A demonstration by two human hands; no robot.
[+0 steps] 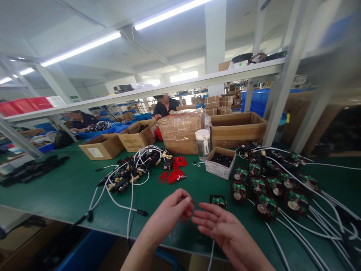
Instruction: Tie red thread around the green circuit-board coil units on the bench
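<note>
My left hand (175,207) is closed, thumb against curled fingers, with thin red wires (178,226) hanging from just below the fingertips. My right hand (221,226) faces it palm up, its fingers stretched out and apart, nothing visible in them. Right behind the right hand lies a green circuit board in a black housing (218,200); a white cable runs out below that hand. Farther back on the green table are bundles of red wire (176,175). Several similar circuit-board units (266,206) with round metal parts and white cables stand to the right.
A pile of black and brass parts with white cables (132,169) lies left. Behind are a small box of black pieces (221,162), a lidded clear jar (203,145) and cardboard boxes (182,131). A shelf (175,87) crosses above; two people sit beyond.
</note>
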